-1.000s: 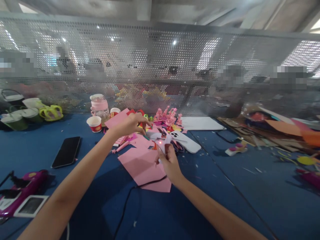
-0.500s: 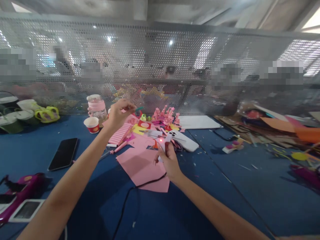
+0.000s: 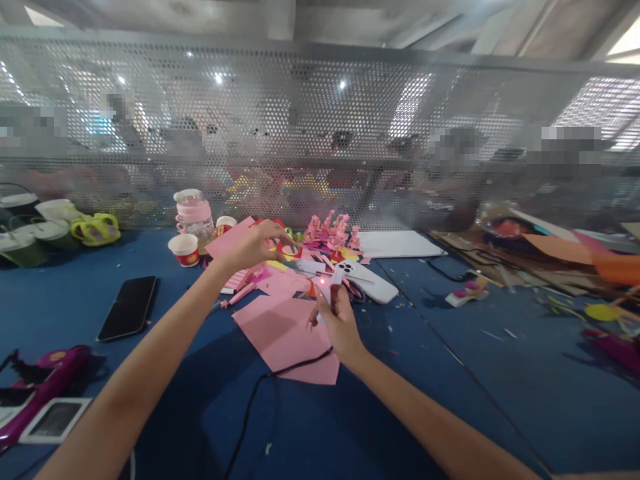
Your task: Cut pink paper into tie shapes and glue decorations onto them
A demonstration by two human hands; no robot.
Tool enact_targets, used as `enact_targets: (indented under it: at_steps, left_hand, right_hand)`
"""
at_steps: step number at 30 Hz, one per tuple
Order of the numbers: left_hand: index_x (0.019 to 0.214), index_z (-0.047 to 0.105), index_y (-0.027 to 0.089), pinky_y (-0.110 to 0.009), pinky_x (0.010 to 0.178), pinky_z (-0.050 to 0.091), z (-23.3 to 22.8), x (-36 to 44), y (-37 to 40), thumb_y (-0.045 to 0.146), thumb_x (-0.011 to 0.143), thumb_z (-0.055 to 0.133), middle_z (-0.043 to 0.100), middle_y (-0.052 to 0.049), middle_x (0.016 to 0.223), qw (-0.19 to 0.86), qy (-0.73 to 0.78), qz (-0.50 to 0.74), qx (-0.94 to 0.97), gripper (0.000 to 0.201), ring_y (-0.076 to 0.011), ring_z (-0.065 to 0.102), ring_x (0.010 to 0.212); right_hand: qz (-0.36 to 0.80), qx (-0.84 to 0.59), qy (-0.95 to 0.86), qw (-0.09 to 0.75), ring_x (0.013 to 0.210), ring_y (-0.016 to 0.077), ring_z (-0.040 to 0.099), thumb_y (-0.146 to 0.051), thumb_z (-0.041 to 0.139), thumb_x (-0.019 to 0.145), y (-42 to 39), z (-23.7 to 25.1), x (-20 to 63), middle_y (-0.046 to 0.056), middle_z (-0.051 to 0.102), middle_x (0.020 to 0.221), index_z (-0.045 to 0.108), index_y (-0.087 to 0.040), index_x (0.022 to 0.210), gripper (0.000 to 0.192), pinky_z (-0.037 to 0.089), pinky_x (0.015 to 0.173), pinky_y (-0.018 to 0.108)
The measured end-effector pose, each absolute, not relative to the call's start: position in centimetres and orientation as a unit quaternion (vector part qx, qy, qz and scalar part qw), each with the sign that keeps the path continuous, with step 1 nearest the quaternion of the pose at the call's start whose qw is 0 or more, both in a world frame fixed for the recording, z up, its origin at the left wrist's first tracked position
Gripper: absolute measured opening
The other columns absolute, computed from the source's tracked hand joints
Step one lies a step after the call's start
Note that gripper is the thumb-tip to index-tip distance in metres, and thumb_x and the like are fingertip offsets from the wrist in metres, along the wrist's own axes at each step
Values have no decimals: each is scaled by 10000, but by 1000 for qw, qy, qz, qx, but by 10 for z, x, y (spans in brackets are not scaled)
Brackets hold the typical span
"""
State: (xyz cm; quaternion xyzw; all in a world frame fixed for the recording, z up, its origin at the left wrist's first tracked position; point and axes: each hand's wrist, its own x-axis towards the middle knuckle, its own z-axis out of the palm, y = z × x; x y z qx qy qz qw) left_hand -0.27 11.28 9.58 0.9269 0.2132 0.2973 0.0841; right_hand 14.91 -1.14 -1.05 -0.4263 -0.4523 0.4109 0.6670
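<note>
My right hand point(image 3: 341, 324) grips a small white glue gun point(image 3: 330, 283) with a red light near its tip. The gun's black cord point(image 3: 280, 370) trails back over a pink paper sheet point(image 3: 280, 330). My left hand point(image 3: 255, 245) reaches across to a pile of coloured paper scraps point(image 3: 295, 263). Its thumb and fingers are pinched on a small teal piece that barely shows. The two hands are a short way apart, the left farther from me.
A white phone point(image 3: 373, 283) lies just beyond the glue gun, a black phone point(image 3: 127, 308) at left. A paper cup point(image 3: 185, 249), pink jar point(image 3: 193, 212), pink paper flowers point(image 3: 333, 230) and white sheet point(image 3: 397, 245) stand before the mesh screen point(image 3: 320, 133). Purple glue gun point(image 3: 47, 370) near left; cardboard pile point(image 3: 540, 260) right.
My left hand rose from the scrap pile with a small teal piece pinched in it, then came back down to the pile. My right hand stayed nearly still.
</note>
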Motion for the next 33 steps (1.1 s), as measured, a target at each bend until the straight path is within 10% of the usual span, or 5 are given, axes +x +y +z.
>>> enact_targets:
  at_steps: [33]
  left_hand:
    - [973,599,214,-250,751,373,97,4,99,169,701,649,599,-14,807,53,149,212,964,280,-154,493,836]
  right_hand:
    - [392,-445,-451,668,393,46,434,-401,556,735,-15,-9,146,-102,450,586,395,-231,856,264,396,383,194]
